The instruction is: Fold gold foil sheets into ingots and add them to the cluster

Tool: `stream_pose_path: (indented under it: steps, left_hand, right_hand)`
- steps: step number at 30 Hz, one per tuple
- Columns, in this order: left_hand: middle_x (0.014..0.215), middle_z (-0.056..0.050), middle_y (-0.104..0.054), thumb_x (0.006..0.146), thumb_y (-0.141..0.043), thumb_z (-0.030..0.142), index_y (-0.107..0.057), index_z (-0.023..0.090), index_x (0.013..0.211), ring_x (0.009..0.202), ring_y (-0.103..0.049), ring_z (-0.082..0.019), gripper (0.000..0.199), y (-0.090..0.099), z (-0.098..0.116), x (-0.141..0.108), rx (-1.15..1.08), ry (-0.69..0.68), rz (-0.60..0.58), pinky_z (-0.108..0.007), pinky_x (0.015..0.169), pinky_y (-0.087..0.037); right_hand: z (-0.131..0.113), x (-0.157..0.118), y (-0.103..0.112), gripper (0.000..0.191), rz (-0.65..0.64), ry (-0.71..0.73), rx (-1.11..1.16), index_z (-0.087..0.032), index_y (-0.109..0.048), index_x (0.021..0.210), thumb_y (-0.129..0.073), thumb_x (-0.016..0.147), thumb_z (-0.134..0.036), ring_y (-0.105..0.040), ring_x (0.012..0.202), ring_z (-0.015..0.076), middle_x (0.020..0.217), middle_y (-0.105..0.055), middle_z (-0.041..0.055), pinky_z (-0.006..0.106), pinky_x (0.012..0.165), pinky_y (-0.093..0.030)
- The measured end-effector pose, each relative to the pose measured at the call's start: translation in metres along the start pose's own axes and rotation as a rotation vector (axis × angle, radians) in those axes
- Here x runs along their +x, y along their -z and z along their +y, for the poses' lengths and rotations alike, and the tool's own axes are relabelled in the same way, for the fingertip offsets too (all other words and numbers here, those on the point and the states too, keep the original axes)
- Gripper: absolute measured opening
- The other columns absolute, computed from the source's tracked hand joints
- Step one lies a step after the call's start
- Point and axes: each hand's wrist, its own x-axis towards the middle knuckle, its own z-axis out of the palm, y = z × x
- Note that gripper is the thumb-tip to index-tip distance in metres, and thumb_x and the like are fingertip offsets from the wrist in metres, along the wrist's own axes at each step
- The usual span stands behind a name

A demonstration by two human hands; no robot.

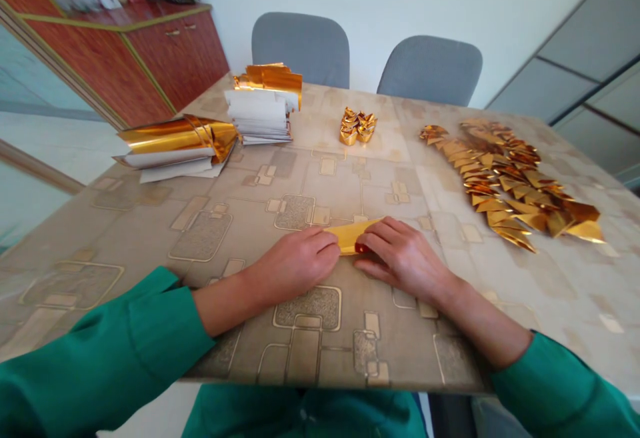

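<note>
A narrow folded strip of gold foil paper (349, 235) lies on the patterned tablecloth (250, 225) near the front of the table. Its left end is under the closed fingers of my left hand (303, 261). At the other end, my right hand (403, 251) has its curled fingers and thumb on the strip. A small dark red spot shows by the right fingertips; I cannot tell what it is. Both ends of the strip are hidden by my fingers.
Stacked gold and white paper sheets (260, 115) stand at the back left, with a rolled gold bundle (175, 141) beside them. Small folded gold pieces (357, 126) sit at the back middle. Rows of folded gold pieces (505, 178) spread on the right. Two grey chairs (300, 48) stand behind.
</note>
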Motion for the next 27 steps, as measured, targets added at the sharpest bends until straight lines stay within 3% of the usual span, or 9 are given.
stream_pose_path:
  steps: [4, 7, 10, 15, 27]
  left_hand:
    - [0.086, -0.007, -0.066, 0.100, -0.039, 0.018, -0.065, 0.015, 0.088, 0.082, -0.060, -0.017, 0.029, 0.000, 0.005, 0.002, -0.036, 0.030, 0.016, -0.032, 0.079, -0.052]
    - [0.088, -0.007, -0.066, 0.098, -0.046, 0.024, -0.065, 0.014, 0.091, 0.083, -0.060, -0.018, 0.023, 0.004, 0.006, 0.002, -0.125, 0.051, -0.022, -0.032, 0.078, -0.051]
    - [0.096, -0.008, -0.066, 0.092, -0.058, 0.027, -0.065, 0.014, 0.097, 0.093, -0.060, -0.021, 0.016, 0.010, -0.001, -0.002, -0.216, 0.094, -0.062, -0.034, 0.083, -0.050]
    - [0.090, -0.006, -0.063, 0.094, -0.055, 0.023, -0.067, 0.016, 0.085, 0.089, -0.058, -0.019, 0.016, 0.016, -0.015, -0.006, -0.287, 0.227, -0.040, -0.033, 0.082, -0.047]
    - [0.094, -0.006, -0.058, 0.090, -0.058, 0.027, -0.065, 0.016, 0.082, 0.092, -0.054, -0.022, 0.016, 0.013, -0.017, -0.001, -0.257, 0.353, -0.074, -0.038, 0.082, -0.043]
  right_hand:
    - [-0.016, 0.004, -0.011, 0.021, 0.078, -0.038, 0.049, -0.017, -0.063, 0.085, -0.052, 0.097, -0.030, -0.052, 0.082, 0.0200, 0.085, -0.062, 0.0070, 0.032, 0.073, -0.040]
    - [-0.023, 0.005, -0.016, 0.019, 0.105, -0.088, 0.148, -0.017, -0.061, 0.082, -0.051, 0.096, -0.022, -0.051, 0.079, 0.0185, 0.081, -0.061, 0.0052, 0.030, 0.073, -0.039]
    - [-0.025, 0.003, -0.015, 0.016, 0.113, -0.125, 0.236, -0.018, -0.058, 0.079, -0.052, 0.094, -0.019, -0.051, 0.078, 0.0178, 0.080, -0.060, 0.0042, 0.029, 0.072, -0.038]
    - [-0.024, 0.004, -0.010, 0.015, 0.106, -0.154, 0.313, -0.019, -0.055, 0.077, -0.053, 0.092, -0.021, -0.051, 0.077, 0.0174, 0.078, -0.059, 0.0031, 0.029, 0.071, -0.038]
    - [-0.020, 0.008, -0.022, 0.027, 0.149, -0.266, 0.226, -0.019, -0.051, 0.065, -0.051, 0.093, -0.019, -0.048, 0.069, 0.0157, 0.069, -0.053, 0.0019, 0.030, 0.067, -0.035]
